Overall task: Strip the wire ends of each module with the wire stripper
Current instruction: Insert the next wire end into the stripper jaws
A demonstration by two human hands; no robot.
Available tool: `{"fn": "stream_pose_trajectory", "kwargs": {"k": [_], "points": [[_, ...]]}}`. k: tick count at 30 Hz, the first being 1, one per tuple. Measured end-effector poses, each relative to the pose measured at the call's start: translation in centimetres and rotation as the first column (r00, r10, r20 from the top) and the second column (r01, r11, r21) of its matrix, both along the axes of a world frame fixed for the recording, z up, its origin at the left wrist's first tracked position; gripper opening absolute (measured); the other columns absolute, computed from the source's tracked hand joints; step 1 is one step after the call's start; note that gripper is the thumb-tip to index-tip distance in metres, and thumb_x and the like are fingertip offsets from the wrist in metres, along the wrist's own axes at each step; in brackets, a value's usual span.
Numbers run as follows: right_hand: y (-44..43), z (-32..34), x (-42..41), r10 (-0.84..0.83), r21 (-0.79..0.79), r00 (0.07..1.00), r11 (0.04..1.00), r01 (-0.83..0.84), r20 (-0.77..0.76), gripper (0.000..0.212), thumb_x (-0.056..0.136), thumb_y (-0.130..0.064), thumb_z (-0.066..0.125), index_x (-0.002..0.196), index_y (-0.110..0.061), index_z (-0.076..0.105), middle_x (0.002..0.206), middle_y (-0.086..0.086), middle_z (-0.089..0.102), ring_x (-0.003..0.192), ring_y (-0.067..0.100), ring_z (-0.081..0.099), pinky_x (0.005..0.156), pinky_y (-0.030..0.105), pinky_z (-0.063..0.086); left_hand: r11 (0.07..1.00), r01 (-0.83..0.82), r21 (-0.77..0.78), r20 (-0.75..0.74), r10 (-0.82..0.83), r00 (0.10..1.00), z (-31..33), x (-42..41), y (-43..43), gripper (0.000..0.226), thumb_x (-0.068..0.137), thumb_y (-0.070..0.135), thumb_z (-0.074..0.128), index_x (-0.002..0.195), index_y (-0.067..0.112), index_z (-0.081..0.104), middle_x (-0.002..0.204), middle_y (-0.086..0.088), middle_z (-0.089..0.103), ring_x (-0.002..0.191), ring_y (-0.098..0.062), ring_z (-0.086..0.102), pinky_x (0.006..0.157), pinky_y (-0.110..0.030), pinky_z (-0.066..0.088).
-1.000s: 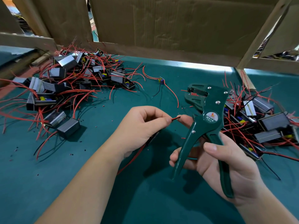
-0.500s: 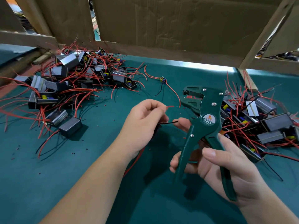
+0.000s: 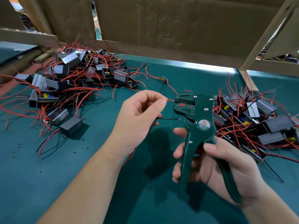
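Note:
My right hand (image 3: 215, 165) grips the handles of the green wire stripper (image 3: 199, 131), which stands upright with its jaws pointing left. My left hand (image 3: 139, 118) pinches a red wire (image 3: 170, 100) between thumb and forefinger, and the wire's tip sits at the stripper's jaws. A black wire (image 3: 168, 118) sticks out to the right from under the same hand. The module these wires belong to is hidden behind my left hand.
A heap of grey modules with red wires (image 3: 64, 88) lies at the left on the green table (image 3: 48, 175). Another heap (image 3: 255, 123) lies at the right. A small loose part (image 3: 164, 80) sits mid-table. Cardboard walls (image 3: 178, 26) close the back.
My left hand has lifted the red wire up to the stripper's jaws. The stripper has risen a little and the black wire now hangs below the red one.

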State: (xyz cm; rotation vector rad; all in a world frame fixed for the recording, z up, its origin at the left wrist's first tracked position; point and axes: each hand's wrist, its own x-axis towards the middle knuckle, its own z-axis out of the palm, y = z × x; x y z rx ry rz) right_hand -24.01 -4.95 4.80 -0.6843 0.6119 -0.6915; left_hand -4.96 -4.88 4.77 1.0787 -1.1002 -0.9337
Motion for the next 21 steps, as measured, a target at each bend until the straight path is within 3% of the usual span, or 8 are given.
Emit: {"fn": "stream_pose_trajectory", "kwargs": {"k": [1, 2, 3, 4, 6, 9, 16, 21], "points": [[0.0, -0.2, -0.6, -0.038, -0.059, 0.997, 0.998, 0.033, -0.07, 0.051, 0.088, 0.009, 0.056, 0.047, -0.016, 0.072, 0.052, -0.012, 0.065, 0.044, 0.005, 0.062, 0.056, 0.014, 0.051, 1.0, -0.013, -0.011, 0.027, 0.013, 1.0, 0.0, 0.0, 0.0, 0.014, 0.09, 0.013, 0.064, 0.079, 0.023, 0.064, 0.061, 0.013, 0.057, 0.059, -0.003, 0.055, 0.055, -0.02, 0.049], [0.7, 0.1, -0.4, -0.051, -0.039, 0.985, 0.998, 0.045, -0.162, 0.066, 0.091, 0.018, 0.043, 0.035, -0.011, 0.065, 0.044, -0.015, 0.06, 0.04, 0.0, 0.059, 0.053, 0.01, 0.049, 1.0, -0.022, -0.022, 0.043, 0.023, 0.999, 0.0, 0.0, 0.0, 0.013, 0.089, 0.014, 0.064, 0.08, 0.023, 0.065, 0.061, 0.013, 0.057, 0.061, -0.005, 0.054, 0.056, -0.021, 0.049], [0.6, -0.4, -0.7, 0.065, -0.011, 0.998, 0.998, -0.065, 0.013, 0.057, 0.09, 0.018, 0.042, 0.05, -0.008, 0.073, 0.054, -0.007, 0.067, 0.046, 0.006, 0.063, 0.054, 0.015, 0.051, 0.999, -0.027, -0.034, 0.048, 0.029, 0.998, 0.0, 0.0, 0.0, 0.011, 0.087, 0.017, 0.064, 0.079, 0.024, 0.065, 0.062, 0.009, 0.055, 0.063, -0.008, 0.053, 0.056, -0.022, 0.048], [0.3, 0.2, 0.2, 0.091, 0.04, 0.988, 0.995, -0.096, 0.124, 0.023, 0.089, 0.011, 0.052, 0.088, 0.005, 0.073, 0.073, 0.009, 0.071, 0.059, 0.024, 0.068, 0.064, 0.03, 0.056, 0.998, -0.032, -0.049, 0.05, 0.034, 0.998, 0.0, 0.0, -0.1, 0.009, 0.085, 0.02, 0.064, 0.077, 0.024, 0.066, 0.064, 0.002, 0.053, 0.064, -0.013, 0.05, 0.056, -0.024, 0.047], [1.1, -0.3, 0.0, 0.129, -0.064, 0.98, 0.991, -0.12, 0.15, 0.045, 0.076, -0.013, 0.075, 0.114, 0.005, 0.06, 0.089, 0.027, 0.061, 0.072, 0.045, 0.063, 0.07, 0.054, 0.051, 0.996, -0.025, -0.081, 0.077, 0.031, 0.997, -0.1, -0.2, -0.1, 0.008, 0.082, 0.022, 0.064, 0.075, 0.025, 0.066, 0.065, -0.012, 0.049, 0.065, -0.019, 0.045, 0.056, -0.029, 0.041], [1.7, -0.5, 0.0, 0.158, -0.196, 0.984, 0.971, -0.139, 0.083, 0.052, 0.069, -0.024, 0.082, 0.11, 0.001, 0.06, 0.087, 0.026, 0.06, 0.069, 0.045, 0.062, 0.068, 0.055, 0.05, 0.995, -0.001, -0.097, 0.113, 0.012, 0.994, 0.0, -0.5, 0.0, 0.008, 0.082, 0.022, 0.064, 0.076, 0.025, 0.067, 0.065, -0.029, 0.044, 0.06, -0.025, 0.037, 0.056, -0.031, 0.034], [1.5, -0.3, 0.0, 0.117, -0.188, 0.993, 0.976, -0.111, 0.023, 0.046, 0.066, -0.025, 0.084, 0.102, -0.003, 0.064, 0.081, 0.025, 0.061, 0.063, 0.042, 0.062, 0.063, 0.052, 0.051, 0.991, -0.023, -0.13, 0.076, 0.033, 0.997, -0.3, -0.4, -0.1, 0.009, 0.082, 0.022, 0.066, 0.077, 0.028, 0.072, 0.058, -0.012, 0.037, 0.058, -0.034, 0.027, 0.051, -0.027, 0.027], [1.7, -0.1, 0.0, 0.109, -0.209, 0.994, 0.972, -0.11, -0.015, 0.046, 0.064, -0.026, 0.085, 0.099, -0.004, 0.065, 0.079, 0.023, 0.061, 0.061, 0.043, 0.061, 0.062, 0.052, 0.051, 0.989, -0.004, -0.146, 0.126, 0.023, 0.992, 0.0, -0.2, 0.2, 0.009, 0.082, 0.023, 0.066, 0.077, 0.029, 0.071, 0.064, -0.032, 0.042, 0.058, -0.038, 0.033, 0.055, -0.029, 0.029]]}}
